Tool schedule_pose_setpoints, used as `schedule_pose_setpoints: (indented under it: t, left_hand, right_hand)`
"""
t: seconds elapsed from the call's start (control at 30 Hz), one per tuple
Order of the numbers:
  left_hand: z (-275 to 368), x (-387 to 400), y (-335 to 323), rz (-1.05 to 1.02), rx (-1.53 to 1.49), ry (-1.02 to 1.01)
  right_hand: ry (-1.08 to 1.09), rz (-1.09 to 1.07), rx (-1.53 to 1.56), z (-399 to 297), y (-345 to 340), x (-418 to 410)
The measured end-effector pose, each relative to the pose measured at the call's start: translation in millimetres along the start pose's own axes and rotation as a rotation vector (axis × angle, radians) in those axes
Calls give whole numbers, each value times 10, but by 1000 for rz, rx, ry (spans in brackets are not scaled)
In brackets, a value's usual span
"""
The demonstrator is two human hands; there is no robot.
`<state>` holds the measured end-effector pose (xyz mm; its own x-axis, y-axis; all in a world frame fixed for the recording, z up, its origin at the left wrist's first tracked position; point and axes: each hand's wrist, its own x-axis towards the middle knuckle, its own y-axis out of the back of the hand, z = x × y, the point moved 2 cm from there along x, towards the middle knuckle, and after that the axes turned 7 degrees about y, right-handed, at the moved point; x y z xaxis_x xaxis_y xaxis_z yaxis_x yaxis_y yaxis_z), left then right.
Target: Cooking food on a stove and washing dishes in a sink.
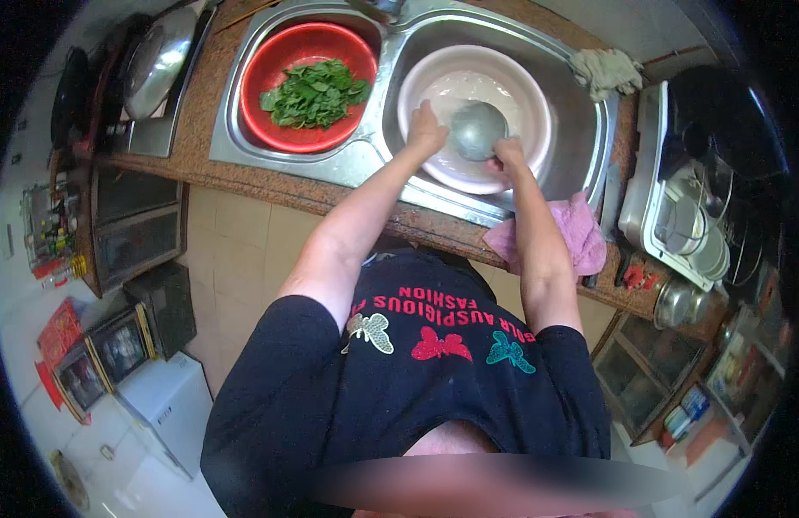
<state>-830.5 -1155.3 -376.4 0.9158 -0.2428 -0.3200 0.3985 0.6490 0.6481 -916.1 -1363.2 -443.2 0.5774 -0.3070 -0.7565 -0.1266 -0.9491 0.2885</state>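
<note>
A pale pink plastic basin (540, 126) with water in it stands in the right sink bowl. Inside it is a round metal bowl (479, 129), its smooth grey surface facing up. My right hand (510, 155) has its fingers curled on the bowl's lower right edge. At the basin's left side is my left hand (428, 131), close to the metal bowl; its fingertips are too blurred to show what they touch. In the left sink bowl sits a red plastic basin (251, 110) with green leafy vegetables (316, 94).
A pink cloth (584, 233) hangs over the counter's front edge under my right forearm. A knife (611, 201) lies beside the sink. Further right stands a white dish rack (645, 188) with plates. A pale rag (606, 72) lies at the sink's back right corner.
</note>
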Motion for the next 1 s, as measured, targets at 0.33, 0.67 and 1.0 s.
schedule_pose_setpoints:
  t: [0.33, 0.67, 1.0]
  left_hand:
    - [695, -316, 300, -9, -713, -156]
    - [1161, -183, 432, 14, -227, -460]
    - [1115, -342, 402, -505, -912, 112]
  right_hand:
    - [366, 196, 659, -736, -222, -740]
    - [1115, 621, -759, -1858, 531, -1138]
    - [1322, 869, -914, -1811, 366, -1347]
